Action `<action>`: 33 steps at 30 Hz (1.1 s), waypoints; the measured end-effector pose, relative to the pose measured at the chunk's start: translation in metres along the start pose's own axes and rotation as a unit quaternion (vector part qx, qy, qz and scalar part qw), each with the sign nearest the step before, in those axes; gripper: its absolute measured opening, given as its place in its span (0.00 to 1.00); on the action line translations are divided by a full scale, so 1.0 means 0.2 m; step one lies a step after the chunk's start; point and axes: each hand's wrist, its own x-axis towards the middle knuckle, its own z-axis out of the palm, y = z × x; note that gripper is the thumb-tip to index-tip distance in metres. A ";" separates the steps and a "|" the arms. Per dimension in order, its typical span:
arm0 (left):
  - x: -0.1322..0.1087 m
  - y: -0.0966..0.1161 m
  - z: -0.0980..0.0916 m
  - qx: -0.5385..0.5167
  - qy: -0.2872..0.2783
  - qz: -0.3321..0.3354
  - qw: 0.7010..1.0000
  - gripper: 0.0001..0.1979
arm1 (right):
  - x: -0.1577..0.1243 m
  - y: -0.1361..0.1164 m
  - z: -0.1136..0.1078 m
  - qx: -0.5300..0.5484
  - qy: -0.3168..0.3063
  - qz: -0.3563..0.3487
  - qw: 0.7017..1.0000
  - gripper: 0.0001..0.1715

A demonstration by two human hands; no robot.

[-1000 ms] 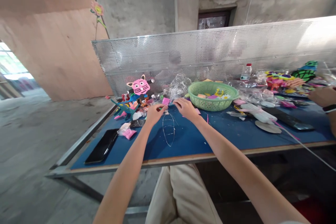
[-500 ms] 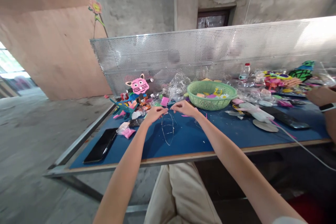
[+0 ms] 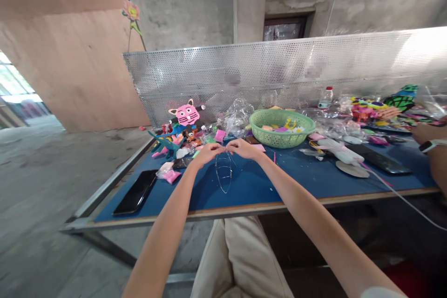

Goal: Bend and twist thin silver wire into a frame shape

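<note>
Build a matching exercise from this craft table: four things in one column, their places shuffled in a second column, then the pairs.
1. wire loop
2. green basket
3. black phone
4. pink cat cutout

A. flat near the left front corner of the table
B. upright before the left end of the perforated screen
C. pinched between left hand and right hand
D. beyond the right hand, a little to its right

Pairs: 1-C, 2-D, 3-A, 4-B

fingers point(image 3: 217, 148) hide the top of the wire loop point(image 3: 224, 173).
</note>
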 end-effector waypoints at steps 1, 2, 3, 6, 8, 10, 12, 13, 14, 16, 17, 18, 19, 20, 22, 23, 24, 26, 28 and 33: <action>0.00 0.00 0.00 -0.011 0.001 -0.001 1.000 0.19 | 0.00 0.00 0.00 0.004 0.000 0.000 1.000 0.20; 0.00 -0.01 0.00 -0.018 0.003 -0.002 1.000 0.19 | 0.00 0.01 0.00 0.009 -0.002 0.002 1.000 0.20; 0.00 -0.01 0.00 -0.023 0.005 -0.006 1.000 0.19 | 0.00 0.01 0.00 0.016 -0.006 0.005 1.000 0.20; 0.00 -0.02 -0.02 -0.026 0.010 -0.019 0.999 0.21 | -0.01 0.01 -0.02 0.038 -0.019 0.019 0.999 0.19; 0.00 -0.04 -0.03 -0.023 0.012 -0.023 0.999 0.22 | -0.03 0.03 -0.04 0.051 -0.022 0.032 0.998 0.19; 0.01 -0.05 -0.04 -0.007 0.014 -0.019 1.000 0.23 | -0.04 0.05 -0.05 0.060 -0.020 0.048 0.997 0.20; 0.01 -0.08 -0.04 0.019 0.022 -0.009 1.000 0.23 | -0.05 0.09 -0.05 0.068 -0.011 0.063 0.996 0.21; 0.01 -0.09 -0.04 0.027 0.028 -0.006 0.999 0.23 | -0.05 0.10 -0.05 0.071 -0.004 0.067 0.995 0.21; 0.01 -0.10 -0.04 0.029 0.034 -0.006 0.999 0.22 | -0.06 0.11 -0.05 0.076 0.003 0.069 0.995 0.21; 0.01 -0.13 -0.04 0.014 0.040 -0.018 0.999 0.19 | -0.06 0.13 -0.04 0.086 0.012 0.069 0.994 0.22; 0.01 -0.14 -0.04 0.002 0.043 -0.030 0.999 0.17 | -0.06 0.13 -0.04 0.093 0.014 0.070 0.993 0.22; 0.01 -0.15 -0.04 -0.008 0.046 -0.043 0.998 0.16 | -0.06 0.14 -0.04 0.101 0.013 0.071 0.992 0.22; 0.02 -0.16 -0.05 -0.012 0.049 -0.055 0.997 0.16 | -0.06 0.14 -0.03 0.110 0.011 0.073 0.991 0.23; 0.02 -0.17 -0.05 -0.008 0.046 -0.064 0.997 0.17 | -0.06 0.14 -0.03 0.120 0.009 0.075 0.990 0.23; 0.01 -0.17 -0.06 0.019 0.026 -0.071 0.997 0.16 | -0.06 0.14 -0.03 0.142 0.005 0.080 0.987 0.25; 0.01 -0.17 -0.07 0.035 0.009 -0.068 0.997 0.16 | -0.06 0.13 -0.03 0.151 0.002 0.082 0.985 0.25; 0.01 -0.16 -0.07 0.048 -0.008 -0.065 0.997 0.16 | -0.06 0.13 -0.03 0.159 0.000 0.082 0.984 0.26; 0.00 -0.14 -0.07 0.047 -0.032 -0.070 0.996 0.16 | -0.07 0.11 -0.03 0.165 -0.001 0.082 0.983 0.28; -0.01 -0.13 -0.07 0.020 -0.038 -0.082 0.996 0.18 | -0.07 0.11 -0.04 0.167 -0.001 0.084 0.982 0.30; -0.02 -0.10 -0.07 -0.046 0.005 -0.046 0.998 0.22 | -0.07 0.12 -0.04 0.161 -0.020 0.094 0.982 0.29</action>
